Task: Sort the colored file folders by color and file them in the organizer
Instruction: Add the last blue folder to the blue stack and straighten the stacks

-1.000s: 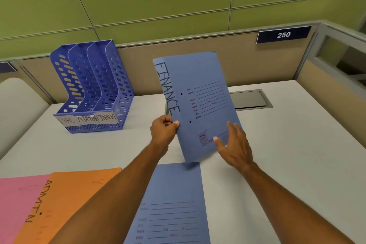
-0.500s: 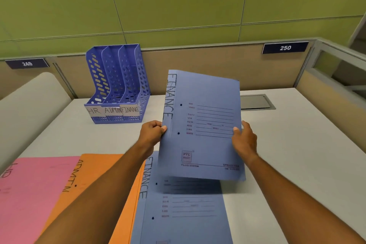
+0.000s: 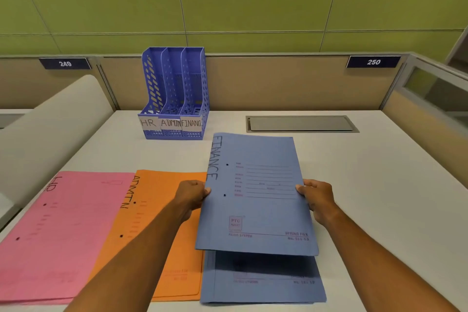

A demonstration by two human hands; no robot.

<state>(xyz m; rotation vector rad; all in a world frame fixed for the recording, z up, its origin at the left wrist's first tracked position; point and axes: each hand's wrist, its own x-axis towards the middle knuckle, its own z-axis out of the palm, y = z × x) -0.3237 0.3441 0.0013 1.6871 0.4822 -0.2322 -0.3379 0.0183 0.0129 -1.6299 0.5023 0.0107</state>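
**Blue FINANCE folder being lowered flat over the blue pile**

A blue folder (image 3: 255, 192) marked FINANCE is being held by both hands just above a second blue folder (image 3: 263, 277) that is lying on the worktop (image 3: 379, 185). The left hand (image 3: 191, 195) is being curled round the folder's left edge, and the right hand (image 3: 315, 196) is being curled round its right edge, thumb on the cover; both are pinching the card, not spread.

A second ago the same folder was being held upright and tilted, gripped by the left hand alone while the right hand was lying open against its cover. Half a second ago it was being taken at both edges and levelled. Now it is being held nearly flat, face up, its near edge hanging over the lower blue folder, on which a shadow is being cast.

To the left, an orange folder (image 3: 162, 223) marked ADMIN is lying on the worktop, overlapped at its left edge by a pink folder (image 3: 58, 230) marked HR. The blue organizer (image 3: 174, 94) is standing at the far left of the worktop, well apart from the hands, its three slots being labelled HR, ADMIN and FINANCE; no folder can be seen in them.

By this reading, sorting by colour is being finished, blue on blue, and filing is not yet being started.
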